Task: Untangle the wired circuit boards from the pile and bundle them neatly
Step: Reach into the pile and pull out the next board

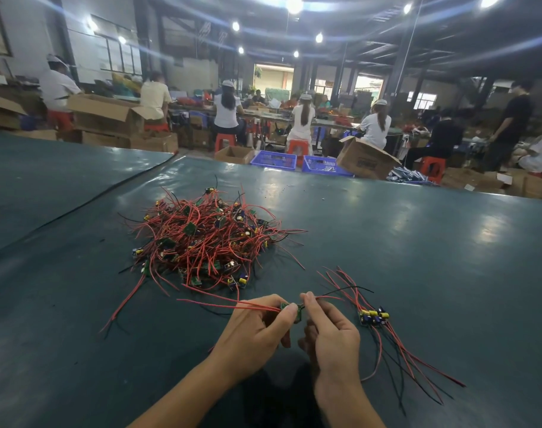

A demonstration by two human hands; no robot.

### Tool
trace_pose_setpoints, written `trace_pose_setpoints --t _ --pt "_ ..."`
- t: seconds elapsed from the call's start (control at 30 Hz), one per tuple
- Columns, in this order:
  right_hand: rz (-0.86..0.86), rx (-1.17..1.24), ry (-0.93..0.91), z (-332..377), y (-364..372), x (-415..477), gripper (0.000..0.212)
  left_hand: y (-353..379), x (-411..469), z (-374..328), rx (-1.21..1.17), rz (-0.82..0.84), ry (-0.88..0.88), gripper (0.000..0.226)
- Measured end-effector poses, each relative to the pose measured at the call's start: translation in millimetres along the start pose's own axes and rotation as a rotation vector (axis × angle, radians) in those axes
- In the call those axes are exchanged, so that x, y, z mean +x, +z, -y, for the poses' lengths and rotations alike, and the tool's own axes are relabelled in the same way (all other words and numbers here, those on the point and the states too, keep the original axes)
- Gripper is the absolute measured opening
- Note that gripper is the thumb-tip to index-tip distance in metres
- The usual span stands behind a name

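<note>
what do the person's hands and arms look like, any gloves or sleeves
No gloves: the left hand and right hand are bare, nails short. Both forearms are bare too, with no sleeve in view. No ring, watch or bracelet shows.

Green table (418, 242): tangled pile (201, 239), small bundle (373, 316)

The left hand (251, 333) and the right hand (331, 333) are bare. The left forearm (183, 387) and the right forearm (347, 403) are bare too, as far as the lower edge of the picture. The fingers (320, 314) are slim. The nails (293, 307) are short and seem plain, though they are small here. Between the forearms lies a dark patch (279, 396), maybe dark clothing.
</note>
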State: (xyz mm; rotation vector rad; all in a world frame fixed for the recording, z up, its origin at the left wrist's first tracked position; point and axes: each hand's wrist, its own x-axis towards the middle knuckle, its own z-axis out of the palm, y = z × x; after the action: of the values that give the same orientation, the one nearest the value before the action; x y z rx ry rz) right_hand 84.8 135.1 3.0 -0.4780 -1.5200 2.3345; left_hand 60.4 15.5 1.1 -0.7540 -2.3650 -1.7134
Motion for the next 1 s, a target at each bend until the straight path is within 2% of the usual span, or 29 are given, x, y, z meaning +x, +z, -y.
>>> trace_pose_setpoints --t 0.17,0.23,0.33,0.4,0.47,0.57,0.63,0.77,0.9,1.0 --pt "-0.161 0.127 0.113 10.1 -13.3 19.0 0.012 3.2 -2.7 -2.2 -0.017 0.01 -0.008 0.04" --pt "-0.211 0.209 0.103 15.6 -22.1 27.6 0.011 3.6 -3.6 -2.3 -0.058 0.022 -0.016 0.044" --pt "-0.213 0.212 0.061 15.7 -25.6 29.5 0.01 3.0 -3.7 -2.5 -0.12 0.018 -0.032 0.037" --pt "-0.177 0.164 0.053 12.1 -22.8 26.1 0.016 3.1 -2.3 -2.9 -0.189 0.008 -0.047 0.031" --pt "-0.062 0.074 0.058 9.0 -17.7 19.1 0.022 2.6 -0.5 -2.3 -0.212 -0.006 -0.053 0.03" --pt "0.145 -0.108 0.036 4.4 -7.2 4.9 0.029 1.0 0.4 2.4 -0.14 0.007 -0.032 0.029" --pt "0.181 -0.161 0.005 1.4 -1.1 -1.4 0.024 0.2 0.1 5.1 -0.106 0.027 -0.03 0.028" --pt "0.016 -0.131 -0.022 4.3 -5.9 5.7 0.023 1.7 -0.4 3.3 -0.053 0.089 -0.059 0.033" --pt "-0.206 0.119 0.026 17.2 -25.5 26.3 0.026 3.4 -2.8 1.8 -0.066 0.134 -0.051 0.04" --pt "-0.23 0.111 -0.003 16.8 -30.6 31.7 0.026 3.0 -3.4 1.0 -0.121 0.135 -0.046 0.039"
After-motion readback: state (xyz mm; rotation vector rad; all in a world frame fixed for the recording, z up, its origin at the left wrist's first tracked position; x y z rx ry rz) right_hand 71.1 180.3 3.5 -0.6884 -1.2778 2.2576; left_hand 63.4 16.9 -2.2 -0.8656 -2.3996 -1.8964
